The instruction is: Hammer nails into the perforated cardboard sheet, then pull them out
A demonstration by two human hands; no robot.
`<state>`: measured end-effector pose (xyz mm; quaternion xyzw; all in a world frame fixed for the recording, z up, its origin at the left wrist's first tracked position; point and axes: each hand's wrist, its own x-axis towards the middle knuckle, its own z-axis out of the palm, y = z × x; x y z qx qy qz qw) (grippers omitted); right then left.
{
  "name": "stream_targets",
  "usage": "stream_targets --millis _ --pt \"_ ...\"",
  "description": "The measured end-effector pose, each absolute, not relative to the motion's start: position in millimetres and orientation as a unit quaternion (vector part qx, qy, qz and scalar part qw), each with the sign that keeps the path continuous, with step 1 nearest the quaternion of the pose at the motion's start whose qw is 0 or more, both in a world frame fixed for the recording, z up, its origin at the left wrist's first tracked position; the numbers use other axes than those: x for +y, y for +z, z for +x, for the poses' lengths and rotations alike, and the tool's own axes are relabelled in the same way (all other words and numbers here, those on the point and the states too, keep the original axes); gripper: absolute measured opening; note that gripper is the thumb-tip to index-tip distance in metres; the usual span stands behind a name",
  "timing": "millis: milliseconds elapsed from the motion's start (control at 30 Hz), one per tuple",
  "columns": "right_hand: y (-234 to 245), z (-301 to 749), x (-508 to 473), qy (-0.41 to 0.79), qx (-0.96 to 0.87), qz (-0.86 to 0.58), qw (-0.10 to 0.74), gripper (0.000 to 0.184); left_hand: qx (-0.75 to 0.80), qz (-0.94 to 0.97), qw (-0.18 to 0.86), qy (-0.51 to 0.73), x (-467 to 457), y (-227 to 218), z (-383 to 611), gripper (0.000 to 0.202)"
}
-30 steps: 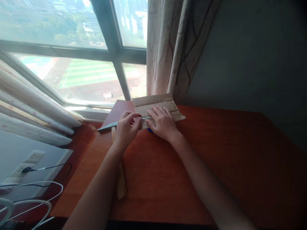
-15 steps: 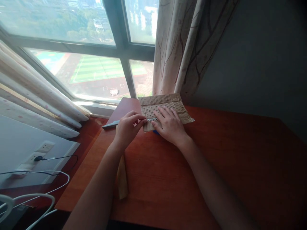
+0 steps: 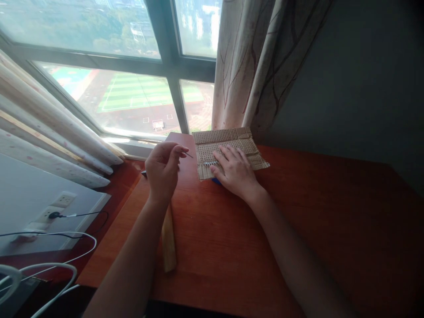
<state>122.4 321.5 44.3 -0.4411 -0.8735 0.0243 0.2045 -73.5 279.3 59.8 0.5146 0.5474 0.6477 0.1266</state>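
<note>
A piece of brown cardboard [image 3: 225, 140] with rows of small dark holes lies over the far part of the table, raised on something blue [image 3: 216, 181] that is mostly hidden beneath it. My right hand [image 3: 236, 170] rests flat on the cardboard with its fingers stretched out. A short row of white and dark marks [image 3: 209, 164], perhaps stitches, runs along the cardboard's near part beside my right thumb. Left of the cardboard and apart from it, my left hand [image 3: 165, 165] is closed in a pinch on a thin, dark needle [image 3: 188, 154] that points right.
A flat wooden strip [image 3: 169, 243] lies on the reddish-brown table [image 3: 215, 247], partly behind my left forearm. The dark end of a grey tool [image 3: 143, 174] shows left of my left hand. Window, curtains [image 3: 232, 66], wall sockets [image 3: 49, 214] and white cables [image 3: 62, 265] surround the table.
My left hand has lifted off the cardboard and moved left and up, and the needle now shows in its fingers. My right hand has stayed on the cardboard.
</note>
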Motion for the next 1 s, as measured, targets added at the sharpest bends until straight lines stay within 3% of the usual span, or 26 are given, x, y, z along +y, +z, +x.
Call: stream_targets --millis 200,500,1000 --pt "43.9 122.1 321.3 0.026 -0.872 -0.442 0.208 0.053 0.576 0.565 0.158 0.569 283.3 49.1 -76.1 0.015" --pt "45.9 123.1 319.8 0.025 -0.877 -0.435 0.205 0.053 0.558 0.721 0.106 0.397 285.9 39.6 -78.3 0.015" --pt "46.8 120.4 317.1 0.026 -0.877 -0.434 0.202 0.052 0.552 0.697 0.069 0.452 282.6 46.0 -69.1 0.012"
